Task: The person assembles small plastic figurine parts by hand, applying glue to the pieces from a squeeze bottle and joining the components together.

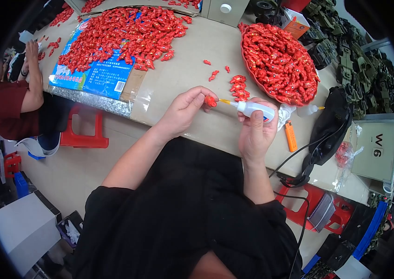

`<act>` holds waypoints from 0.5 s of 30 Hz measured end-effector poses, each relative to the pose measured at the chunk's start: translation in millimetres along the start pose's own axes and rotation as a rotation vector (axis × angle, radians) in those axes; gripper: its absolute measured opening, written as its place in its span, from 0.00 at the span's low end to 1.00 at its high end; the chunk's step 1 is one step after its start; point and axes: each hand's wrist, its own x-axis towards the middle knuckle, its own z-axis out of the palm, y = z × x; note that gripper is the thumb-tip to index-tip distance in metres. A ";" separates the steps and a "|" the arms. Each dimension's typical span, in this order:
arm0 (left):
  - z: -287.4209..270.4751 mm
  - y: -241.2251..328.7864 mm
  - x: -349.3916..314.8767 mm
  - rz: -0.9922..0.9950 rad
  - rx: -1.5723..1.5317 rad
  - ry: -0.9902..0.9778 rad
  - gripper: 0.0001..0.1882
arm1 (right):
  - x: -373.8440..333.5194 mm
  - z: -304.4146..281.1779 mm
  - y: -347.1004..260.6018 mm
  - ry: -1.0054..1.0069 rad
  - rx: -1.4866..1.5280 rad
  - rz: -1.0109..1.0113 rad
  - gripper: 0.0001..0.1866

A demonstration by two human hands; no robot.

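Between the thumb and fingers of my left hand (183,109) is a small red figurine (210,101), held over the table's near edge. My right hand (258,135) is wrapped round a white squeeze bottle (255,110) lying nearly level, its thin yellowish nozzle pointing left. The nozzle tip is at the figurine; whether it touches cannot be made out. Just beyond the bottle lies a little group of red figurines (239,87). A few single ones lie farther off on the tan tabletop (183,74).
A red basin (249,60) heaped with figurines stands at the far right. Many more lie on blue printed cardboard (108,76) at the left. By my right hand are an orange lighter (291,136), a second bottle (306,110) and a black bag (329,123) with cables. Another person (16,107) sits at left.
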 end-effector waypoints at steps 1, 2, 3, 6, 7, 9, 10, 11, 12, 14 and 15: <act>0.1 0.2 -0.4 0.000 0.000 0.002 0.14 | -0.3 -0.2 0.5 0.001 -0.041 -0.024 0.12; 0.2 0.6 -0.8 0.004 0.030 0.005 0.15 | -0.5 -0.6 0.8 0.000 -0.041 -0.022 0.12; 0.3 1.0 -0.9 0.007 0.059 0.008 0.15 | -0.7 -0.9 1.0 -0.010 -0.065 -0.026 0.12; -0.1 1.0 -0.5 0.009 0.056 -0.003 0.15 | -1.5 -2.7 1.8 -0.028 -0.103 -0.038 0.11; -0.6 0.6 -0.3 0.009 0.056 -0.002 0.15 | -1.8 -3.0 2.2 -0.035 -0.116 -0.048 0.11; -1.3 -0.3 0.0 -0.001 0.055 -0.001 0.15 | -2.5 -3.0 2.6 -0.032 -0.145 -0.048 0.12; -1.3 0.5 -0.2 -0.002 0.055 0.000 0.15 | -2.7 -2.8 2.6 -0.028 -0.173 -0.049 0.13; -1.1 2.0 -0.3 -0.009 0.061 0.000 0.15 | -2.7 -2.4 2.6 -0.028 -0.173 -0.048 0.13; -0.9 3.1 -0.4 -0.016 0.067 0.000 0.15 | -2.7 -1.8 2.5 -0.031 -0.184 -0.053 0.14; -0.5 3.9 -0.6 -0.015 0.068 0.001 0.15 | -2.9 -1.4 2.6 -0.035 -0.195 -0.057 0.14; -0.3 4.0 -0.5 -0.015 0.068 0.000 0.15 | -2.9 -1.4 2.5 -0.032 -0.199 -0.058 0.14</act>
